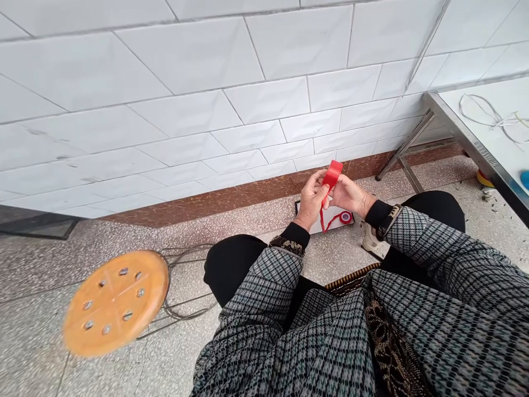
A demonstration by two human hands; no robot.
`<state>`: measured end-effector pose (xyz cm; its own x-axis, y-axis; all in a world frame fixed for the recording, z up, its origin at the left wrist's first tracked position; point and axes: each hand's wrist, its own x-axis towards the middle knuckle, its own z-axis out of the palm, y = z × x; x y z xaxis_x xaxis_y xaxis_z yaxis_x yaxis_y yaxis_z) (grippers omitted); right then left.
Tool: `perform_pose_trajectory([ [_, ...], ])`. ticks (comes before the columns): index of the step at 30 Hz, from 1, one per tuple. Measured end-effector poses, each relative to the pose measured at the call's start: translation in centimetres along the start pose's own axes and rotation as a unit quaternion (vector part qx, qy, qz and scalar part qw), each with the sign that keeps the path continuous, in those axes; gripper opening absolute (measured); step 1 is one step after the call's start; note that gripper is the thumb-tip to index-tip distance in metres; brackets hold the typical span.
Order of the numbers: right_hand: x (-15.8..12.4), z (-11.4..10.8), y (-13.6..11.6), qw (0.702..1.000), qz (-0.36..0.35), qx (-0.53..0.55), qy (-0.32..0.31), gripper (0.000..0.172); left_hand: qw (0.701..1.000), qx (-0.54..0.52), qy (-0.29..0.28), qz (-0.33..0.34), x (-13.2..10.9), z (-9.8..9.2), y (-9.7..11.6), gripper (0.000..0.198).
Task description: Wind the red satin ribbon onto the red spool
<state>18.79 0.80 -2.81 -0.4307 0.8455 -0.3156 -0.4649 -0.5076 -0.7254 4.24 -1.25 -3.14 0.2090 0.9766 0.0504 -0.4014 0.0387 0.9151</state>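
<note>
Red tape roll (333,174), up in the air between the hands, above the far edge of a white tray (315,226) on the floor. Left hand (311,199) closed on the roll, thumb over its lower end. Right hand (349,194) cupped at the roll's lower right, fingers bent in; can't tell whether they pinch anything, fingertips too hidden. Red strip (322,221) hangs from about the hands to the tray's near edge, then seems to run on, twisted, to a small red roll (345,217) lying by the tray's right edge; the join is hard to make out. Step in hand, as I judge it: handling the tape and its loose strip, roll off the tray. Next move would call for a firm left hold, right fingers free to work the strip, no tug on the small roll. Farther out: shoe (374,242) just off the tray's right corner, orange stool (115,300) tipped over at left, table (454,121) at right with white wires (491,117) near its far edge
</note>
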Motion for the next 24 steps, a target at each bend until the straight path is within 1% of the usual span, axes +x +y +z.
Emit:
perform_pose_trajectory([
  [3, -0.1, 0.2, -0.2, 1.0, 0.022, 0.008, 0.0, 0.028, 1.0, 0.016, 0.006, 0.007, 0.2, -0.2, -0.1, 0.048],
  [6, -0.3, 0.2, -0.4, 0.999, 0.042, 0.023, -0.008, 0.027, 0.999, 0.026, -0.008, -0.017, 0.3, -0.5, 0.0, 0.047],
  [10, -0.3, 0.2, -0.4, 0.999, 0.042, 0.005, -0.022, 0.03, 0.999, 0.011, -0.009, -0.045, 0.2, -1.1, 0.7, 0.05],
  [12, -0.2, 0.1, -0.6, 0.999, 0.02, -0.024, -0.028, 0.033, 0.998, -0.011, -0.03, -0.058, 0.0, -1.6, 1.4, 0.053],
  [13, -0.2, 0.1, -0.9, 0.998, -0.002, -0.05, -0.031, 0.036, 0.997, -0.022, -0.046, -0.065, -0.1, -1.9, 1.8, 0.054],
  [15, -0.1, 0.0, -1.8, 0.988, -0.062, -0.134, -0.04, 0.046, 0.993, -0.036, -0.083, -0.081, -0.3, -2.5, 2.6, 0.057],
  [16, -0.1, -0.1, -2.4, 0.975, -0.093, -0.194, -0.049, 0.051, 0.99, -0.038, -0.101, -0.093, -0.4, -2.8, 3.0, 0.058],
  [17, -0.2, -0.2, -3.1, 0.955, -0.124, -0.263, -0.06, 0.055, 0.987, -0.037, -0.115, -0.107, -0.4, -3.1, 3.4, 0.06],
  [18, -0.2, -0.3, -3.7, 0.927, -0.153, -0.336, -0.073, 0.056, 0.984, -0.034, -0.127, -0.122, -0.5, -3.3, 3.8, 0.061],
  [19, -0.3, -0.4, -4.4, 0.89, -0.186, -0.407, -0.085, 0.056, 0.981, -0.029, -0.136, -0.137, -0.5, -3.5, 4.0, 0.062],
  [22, -0.3, -0.8, -5.7, 0.756, -0.287, -0.577, -0.119, 0.042, 0.975, -0.012, -0.144, -0.166, -0.6, -3.4, 4.4, 0.065],
  [23, -0.3, -0.9, -5.9, 0.716, -0.31, -0.614, -0.124, 0.037, 0.975, -0.009, -0.141, -0.17, -0.7, -3.3, 4.4, 0.065],
  [24, -0.2, -1.0, -6.1, 0.685, -0.324, -0.64, -0.122, 0.032, 0.976, -0.009, -0.134, -0.17, -0.7, -3.1, 4.3, 0.065],
])
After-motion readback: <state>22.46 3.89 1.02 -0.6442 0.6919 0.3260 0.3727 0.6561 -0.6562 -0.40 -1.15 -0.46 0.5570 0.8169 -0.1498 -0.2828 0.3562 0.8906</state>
